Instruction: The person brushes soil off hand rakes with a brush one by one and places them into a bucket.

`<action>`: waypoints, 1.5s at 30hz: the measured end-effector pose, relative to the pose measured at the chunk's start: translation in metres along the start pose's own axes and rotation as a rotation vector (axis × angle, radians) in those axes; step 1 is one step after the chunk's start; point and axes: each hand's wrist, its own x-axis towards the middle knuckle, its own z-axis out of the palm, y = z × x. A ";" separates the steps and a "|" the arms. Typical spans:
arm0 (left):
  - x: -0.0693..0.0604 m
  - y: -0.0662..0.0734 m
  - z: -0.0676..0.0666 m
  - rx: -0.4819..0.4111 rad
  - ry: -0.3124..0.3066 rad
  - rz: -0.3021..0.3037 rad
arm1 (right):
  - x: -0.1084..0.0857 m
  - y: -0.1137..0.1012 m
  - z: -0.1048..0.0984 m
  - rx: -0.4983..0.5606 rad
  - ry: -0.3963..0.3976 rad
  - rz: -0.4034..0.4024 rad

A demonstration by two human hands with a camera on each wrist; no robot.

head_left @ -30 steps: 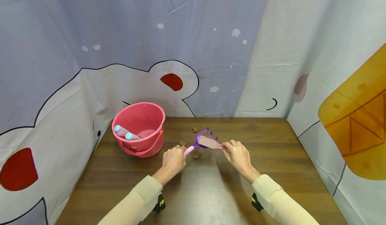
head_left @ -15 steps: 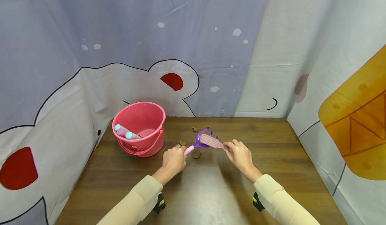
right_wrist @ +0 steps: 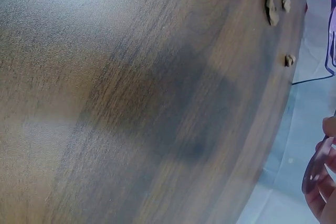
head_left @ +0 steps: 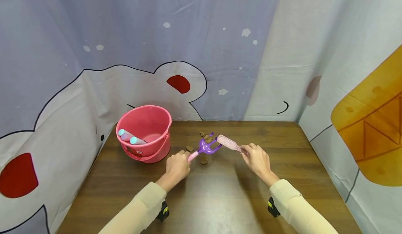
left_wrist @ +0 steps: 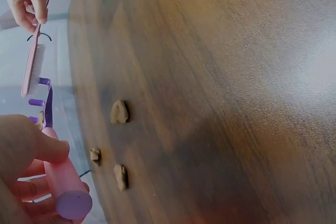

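Observation:
My left hand (head_left: 178, 166) grips the pink handle of a purple toy rake (head_left: 206, 146), held over the table with its tines to the right. My right hand (head_left: 255, 159) pinches the handle of a pale pink brush (head_left: 228, 143); its head lies just beside the rake's tines. In the left wrist view the brush's bristles (left_wrist: 38, 66) face the rake. A brown clump (head_left: 208, 139) shows at the tines; another small clump (head_left: 202, 134) lies behind it. Two more, a left clump (head_left: 189, 148) and a near clump (head_left: 204, 160), lie around the rake.
A pink bucket (head_left: 163, 150) stands at the table's back left, its handle hanging down in front. Two pale tubes with turquoise ends (head_left: 137, 141) lean inside it. Printed cloth (head_left: 220, 52) hangs behind the wooden table (head_left: 282, 164) and along both sides.
The brush has moved right, off the rake's head. The rake has turned and shifted slightly left, its head facing up more. A brown clump now shows at the tines.

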 end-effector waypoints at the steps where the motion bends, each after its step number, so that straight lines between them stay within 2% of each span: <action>1: 0.000 0.000 0.000 0.002 -0.002 -0.001 | 0.000 0.000 0.000 -0.003 0.004 0.004; 8: -0.003 0.000 0.002 0.007 0.004 0.015 | 0.003 -0.008 0.001 0.012 0.043 -0.010; 17: -0.004 0.009 0.004 -0.004 -0.023 0.003 | 0.013 -0.036 0.008 0.035 0.018 -0.038; 22: -0.006 0.014 0.005 -0.018 -0.006 0.021 | 0.013 -0.051 0.015 0.051 0.008 -0.090; 26: -0.007 0.017 0.005 -0.022 0.014 0.033 | 0.013 -0.057 0.018 0.058 0.017 -0.101; 34: -0.009 0.019 0.003 -0.023 0.045 0.051 | 0.016 -0.054 0.018 0.025 0.033 -0.076; 39: -0.009 0.015 0.004 -0.014 0.023 0.030 | 0.018 -0.046 0.014 0.007 0.066 -0.036; 45: -0.009 0.008 0.004 -0.008 0.018 0.001 | 0.017 -0.037 0.011 -0.001 0.101 -0.045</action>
